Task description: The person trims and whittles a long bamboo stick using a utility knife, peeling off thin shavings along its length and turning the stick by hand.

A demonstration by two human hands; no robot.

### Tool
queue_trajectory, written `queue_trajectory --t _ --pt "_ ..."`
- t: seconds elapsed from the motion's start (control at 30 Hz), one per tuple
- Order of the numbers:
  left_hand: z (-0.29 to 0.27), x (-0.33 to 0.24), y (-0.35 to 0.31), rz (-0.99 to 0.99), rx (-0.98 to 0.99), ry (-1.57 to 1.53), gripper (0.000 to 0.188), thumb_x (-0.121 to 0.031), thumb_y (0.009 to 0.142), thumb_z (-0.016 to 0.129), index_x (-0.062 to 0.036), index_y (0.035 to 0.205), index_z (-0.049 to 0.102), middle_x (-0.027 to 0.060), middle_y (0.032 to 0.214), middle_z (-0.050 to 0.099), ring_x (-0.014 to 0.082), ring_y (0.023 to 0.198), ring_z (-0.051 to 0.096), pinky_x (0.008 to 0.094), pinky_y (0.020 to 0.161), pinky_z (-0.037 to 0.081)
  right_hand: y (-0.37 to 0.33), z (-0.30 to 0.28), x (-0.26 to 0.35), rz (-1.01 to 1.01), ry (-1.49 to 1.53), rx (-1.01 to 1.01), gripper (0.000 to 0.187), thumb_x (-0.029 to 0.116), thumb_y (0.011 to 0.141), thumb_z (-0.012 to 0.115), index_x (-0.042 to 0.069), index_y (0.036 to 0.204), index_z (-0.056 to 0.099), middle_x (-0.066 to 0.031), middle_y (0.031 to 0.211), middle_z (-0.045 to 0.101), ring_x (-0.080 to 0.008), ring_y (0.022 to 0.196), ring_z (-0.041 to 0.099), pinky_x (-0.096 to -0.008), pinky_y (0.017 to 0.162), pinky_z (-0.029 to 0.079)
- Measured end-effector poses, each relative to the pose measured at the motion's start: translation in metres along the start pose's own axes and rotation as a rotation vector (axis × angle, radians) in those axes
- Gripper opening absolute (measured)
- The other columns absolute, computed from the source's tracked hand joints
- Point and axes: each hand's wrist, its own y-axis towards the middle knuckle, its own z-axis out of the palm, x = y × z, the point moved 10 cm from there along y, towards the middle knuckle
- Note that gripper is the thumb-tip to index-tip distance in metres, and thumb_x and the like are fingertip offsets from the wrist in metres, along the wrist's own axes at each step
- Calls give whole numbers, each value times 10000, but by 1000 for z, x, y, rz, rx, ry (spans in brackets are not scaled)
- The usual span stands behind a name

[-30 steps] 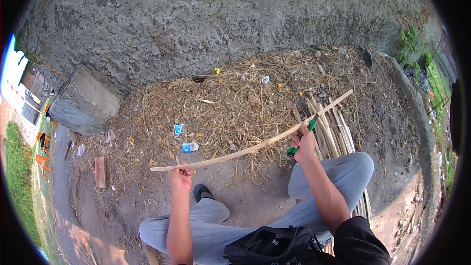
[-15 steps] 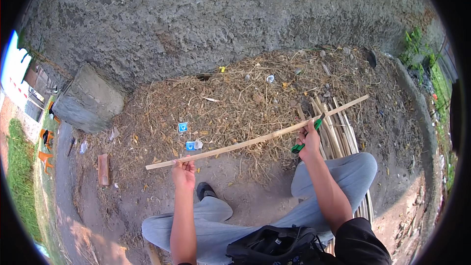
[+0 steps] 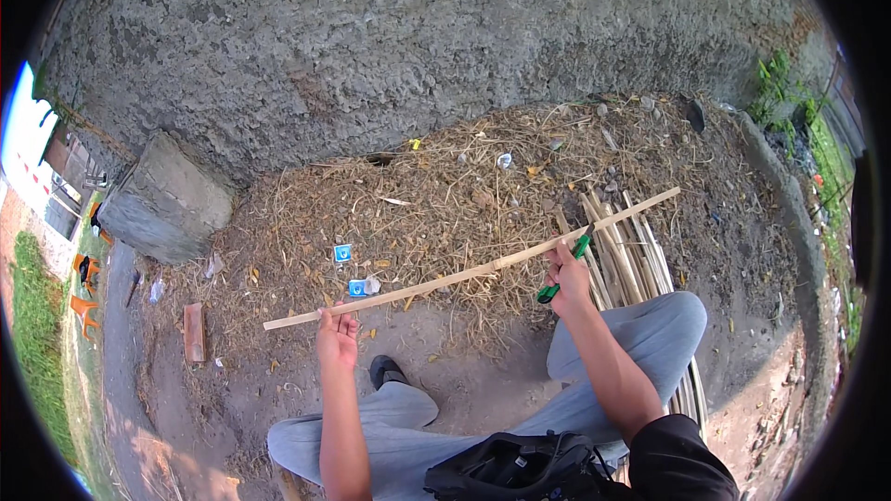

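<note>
Strip of pale wood point(image 3: 455, 278) runs across the middle of the frame, low end left of centre, high end out at right-centre, with a knot-like joint partway along. Left hand point(image 3: 338, 341) has it pinched near the low end, palm turned up and fingers loosely curled, forearm coming almost straight up from the bottom edge. Right hand point(image 3: 570, 280) is at right-centre, wrapped around a green-handled tool point(image 3: 549, 294), thumb side up against the strip, so it's basically gripping both. That forearm slants in from the lower right, out of a black sleeve point(image 3: 682, 455).

As for the setting, it's outdoors on bare dirt ground point(image 3: 464, 371), with dry straw point(image 3: 436, 195) scattered over the middle. A bundle of similar strips point(image 3: 624, 255) lies at right-centre, partly behind the bent knee in grey trousers point(image 3: 640, 329). Black bag point(image 3: 510, 464) at bottom centre. Two small blue packets sit left of centre, upper one point(image 3: 342, 253) and lower one point(image 3: 357, 289), and a reddish brick point(image 3: 193, 334) is further left. Rough grey wall point(image 3: 418, 46) fills the top, concrete block point(image 3: 172, 199) by its foot at upper left. Orange chairs point(image 3: 83, 315) and grass point(image 3: 37, 315) show at the far left edge.
</note>
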Motion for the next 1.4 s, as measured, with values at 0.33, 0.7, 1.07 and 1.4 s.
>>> queue_trajectory --t 0.33,0.7,1.07,1.4 --pt "-4 -5 -1 15 -21 -12 223 -295 966 595 -115 1096 582 39 1118 658 152 915 610 287 724 517 -4 6 -5 -14 -54 19 143 219 937 646 97 938 571 -3 817 571 -62 512 382 -258 466 331" --pt "6 -8 -1 84 82 -64 141 -111 898 682 -98 1005 591 38 1004 667 181 928 658 303 776 543 -2 9 -14 29 -16 52 143 226 953 618 95 972 563 12 823 535 -58 526 358 -248 483 319" --pt "8 -2 -6 28 48 -11 190 -178 892 702 -150 1034 579 -5 1039 650 227 1003 655 341 747 528 -3 12 -14 8 -43 44 126 231 952 621 117 944 567 24 807 526 -54 525 364 -244 478 318" --pt "3 2 -4 47 10 62 273 -190 912 679 -97 1112 518 58 1085 638 254 1029 633 372 826 506 -4 14 -12 13 51 108 134 246 961 623 134 928 556 26 826 533 -60 514 367 -251 483 338"
